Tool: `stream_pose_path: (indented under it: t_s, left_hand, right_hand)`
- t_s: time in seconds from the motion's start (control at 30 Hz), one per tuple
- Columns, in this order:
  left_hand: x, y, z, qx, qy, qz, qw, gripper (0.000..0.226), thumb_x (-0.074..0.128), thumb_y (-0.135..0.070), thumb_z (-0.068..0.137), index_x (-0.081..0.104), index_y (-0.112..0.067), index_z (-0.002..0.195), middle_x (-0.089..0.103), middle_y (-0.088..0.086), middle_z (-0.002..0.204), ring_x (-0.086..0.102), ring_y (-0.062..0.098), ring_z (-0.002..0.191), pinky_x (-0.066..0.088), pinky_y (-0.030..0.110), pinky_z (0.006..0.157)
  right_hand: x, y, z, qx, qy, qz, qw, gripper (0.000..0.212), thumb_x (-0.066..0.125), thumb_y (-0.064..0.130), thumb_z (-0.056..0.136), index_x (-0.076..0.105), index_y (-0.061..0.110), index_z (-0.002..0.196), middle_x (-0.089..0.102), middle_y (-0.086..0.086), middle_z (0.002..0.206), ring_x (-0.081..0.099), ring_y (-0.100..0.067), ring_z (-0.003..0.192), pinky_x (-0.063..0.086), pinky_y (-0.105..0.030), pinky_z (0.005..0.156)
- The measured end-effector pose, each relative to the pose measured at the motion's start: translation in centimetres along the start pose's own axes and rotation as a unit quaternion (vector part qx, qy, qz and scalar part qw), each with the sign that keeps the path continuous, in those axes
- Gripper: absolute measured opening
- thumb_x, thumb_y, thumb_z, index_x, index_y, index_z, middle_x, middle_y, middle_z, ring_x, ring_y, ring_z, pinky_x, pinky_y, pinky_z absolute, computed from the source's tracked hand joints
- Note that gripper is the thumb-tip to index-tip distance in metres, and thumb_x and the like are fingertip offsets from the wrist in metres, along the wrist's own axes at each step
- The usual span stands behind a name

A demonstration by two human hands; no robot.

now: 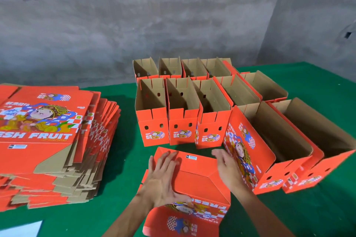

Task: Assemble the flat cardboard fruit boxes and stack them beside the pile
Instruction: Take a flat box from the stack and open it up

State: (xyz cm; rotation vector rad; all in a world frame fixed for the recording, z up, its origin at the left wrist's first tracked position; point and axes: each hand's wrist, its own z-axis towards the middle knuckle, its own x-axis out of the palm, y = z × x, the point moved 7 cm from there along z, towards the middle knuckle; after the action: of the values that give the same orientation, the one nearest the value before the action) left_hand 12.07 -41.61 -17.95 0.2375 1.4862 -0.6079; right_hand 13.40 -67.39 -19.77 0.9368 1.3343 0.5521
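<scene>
Right of the flat pile [50, 140], your left hand [163, 177] presses flat-fingered on the upturned box [194, 184], right hand [229, 169] open beside; next, likely flip it.

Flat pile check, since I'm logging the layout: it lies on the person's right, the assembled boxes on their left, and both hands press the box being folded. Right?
Not quite. The head view shows the flat pile on the person's left and the assembled boxes on their right. Both hands, left and right, do press the box being folded.
</scene>
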Motion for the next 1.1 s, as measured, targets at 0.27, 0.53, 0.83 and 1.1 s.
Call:
stream_pose_path:
  t_s: [0.27, 0.53, 0.83, 1.1]
  left_hand:
    - [-0.4, 3.0, 0.5, -0.062, 0.064, -0.006, 0.996, 0.136, 0.036, -0.113, 0.051, 0.004, -0.042, 0.164, -0.011, -0.02, 0.171, -0.018, 0.011, 0.158, 0.0, 0.057, 0.126]
    - [-2.6, 7.6, -0.7, -0.102, 0.067, -0.106, 0.987, 0.115, 0.043, -0.104, 0.065, -0.001, -0.055, 0.159, -0.013, -0.032, 0.166, -0.017, -0.001, 0.155, 0.006, 0.053, 0.127]
    - [-2.6, 9.1, -2.4, -0.104, 0.055, -0.16, 0.98, 0.107, 0.049, -0.099, 0.07, -0.003, -0.061, 0.156, -0.014, -0.036, 0.164, -0.022, -0.007, 0.152, 0.005, 0.056, 0.126]
    - [-2.6, 10.1, -3.8, -0.115, 0.053, -0.196, 0.972, 0.103, 0.043, -0.101, 0.071, -0.006, -0.065, 0.153, -0.013, -0.037, 0.164, -0.018, -0.005, 0.153, 0.002, 0.059, 0.126]
  right_hand:
    - [0.9, -4.8, -1.7, 0.342, -0.01, 0.233, 0.91, 0.058, 0.039, 0.059, 0.105, 0.057, 0.01, 0.131, 0.071, -0.011, 0.112, 0.068, -0.029, 0.104, 0.057, -0.052, 0.097]
    - [0.8, -0.6, -1.0, 0.271, 0.159, -0.018, 0.949, 0.049, 0.036, 0.061, 0.105, 0.056, 0.021, 0.127, 0.07, -0.007, 0.105, 0.069, -0.02, 0.086, 0.056, -0.029, 0.059]
    - [0.2, 2.8, -1.1, 0.265, 0.238, 0.001, 0.934, 0.031, 0.049, 0.033, 0.109, 0.051, 0.019, 0.136, 0.079, -0.014, 0.082, 0.071, -0.019, 0.055, 0.057, -0.027, 0.06]
    - [-0.2, 3.6, -2.3, 0.272, 0.274, -0.001, 0.923, 0.036, 0.031, 0.021, 0.112, 0.043, 0.024, 0.146, 0.078, -0.021, 0.091, 0.079, -0.027, 0.079, 0.065, -0.035, 0.075]
